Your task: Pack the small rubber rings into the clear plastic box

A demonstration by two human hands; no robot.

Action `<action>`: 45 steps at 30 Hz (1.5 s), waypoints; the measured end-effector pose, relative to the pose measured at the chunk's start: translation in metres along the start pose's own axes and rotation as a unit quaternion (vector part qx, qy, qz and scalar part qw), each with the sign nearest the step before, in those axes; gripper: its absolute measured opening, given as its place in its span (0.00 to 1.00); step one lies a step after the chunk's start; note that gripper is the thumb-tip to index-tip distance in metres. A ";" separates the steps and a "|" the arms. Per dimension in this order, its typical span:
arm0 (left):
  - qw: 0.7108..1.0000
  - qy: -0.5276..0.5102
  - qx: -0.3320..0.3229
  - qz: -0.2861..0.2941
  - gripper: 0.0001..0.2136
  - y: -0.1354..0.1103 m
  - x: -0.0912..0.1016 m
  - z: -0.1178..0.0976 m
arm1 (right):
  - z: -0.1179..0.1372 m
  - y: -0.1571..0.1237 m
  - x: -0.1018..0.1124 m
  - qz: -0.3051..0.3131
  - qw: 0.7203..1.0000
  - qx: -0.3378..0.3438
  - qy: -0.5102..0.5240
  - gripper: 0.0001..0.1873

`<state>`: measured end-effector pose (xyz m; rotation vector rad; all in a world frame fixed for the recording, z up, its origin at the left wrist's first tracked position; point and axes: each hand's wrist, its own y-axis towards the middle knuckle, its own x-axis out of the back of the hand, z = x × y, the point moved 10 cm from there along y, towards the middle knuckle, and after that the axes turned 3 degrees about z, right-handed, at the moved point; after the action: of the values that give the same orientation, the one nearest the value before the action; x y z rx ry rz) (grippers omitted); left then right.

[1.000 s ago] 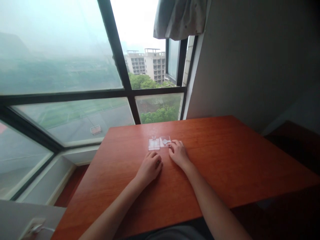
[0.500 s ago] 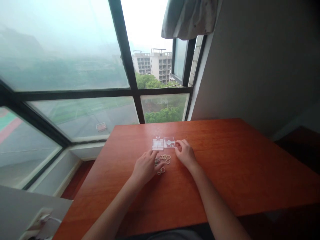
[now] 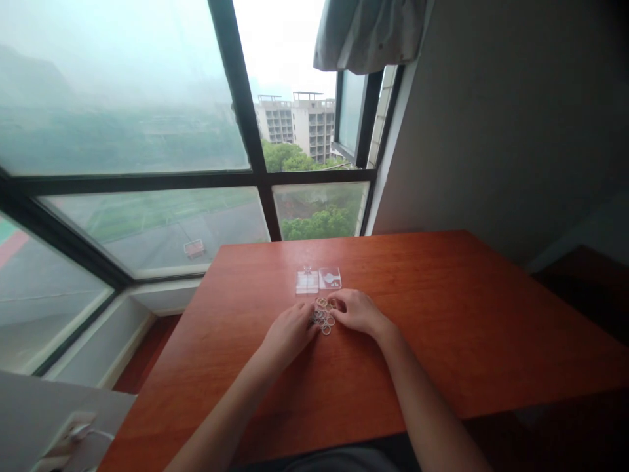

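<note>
A small pile of thin pale rings (image 3: 323,318), some whitish and some yellowish, lies loosely on the wooden table. At the pile's left edge is my left hand (image 3: 291,330), its fingers curved and its thumb apart from them, touching the outer rings. My right hand (image 3: 358,310) reaches in from the other side, thumb and forefinger parted around the rings at the upper right. No ring is lifted in either hand. Just beyond the pile lies a clear plastic case (image 3: 307,282), and beside it a clear square piece (image 3: 330,278) with a pale shape inside.
The reddish-brown table (image 3: 442,328) runs up to a dark-framed window (image 3: 196,180). A grey wall (image 3: 491,131) rises on the right, and a short curtain (image 3: 371,36) hangs above. At lower left is a socket with a white plug (image 3: 78,431).
My right hand has come from beside the clear square piece down to the rings. My left hand has closed in on the pile's left side, and the rings sit closer together.
</note>
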<state>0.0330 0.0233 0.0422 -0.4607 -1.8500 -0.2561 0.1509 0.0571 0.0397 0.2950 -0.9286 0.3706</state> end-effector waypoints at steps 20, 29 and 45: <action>0.999 0.003 -0.005 -0.046 0.14 0.007 0.008 0.003 | 0.022 0.003 -0.008 -0.006 0.999 0.042 0.005 0.11; 0.997 -0.059 -0.040 -0.029 0.11 0.002 0.018 -0.006 | 0.019 0.002 -0.003 -0.031 0.999 0.002 -0.040 0.12; 0.999 -0.023 -0.001 -0.043 0.11 0.021 0.038 0.015 | -0.019 0.005 0.013 -0.113 0.990 -0.082 -0.016 0.10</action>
<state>0.0186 0.0550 0.0720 -0.3906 -1.9182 -0.3076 0.1695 0.0720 0.0396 0.2524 -0.9403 0.0808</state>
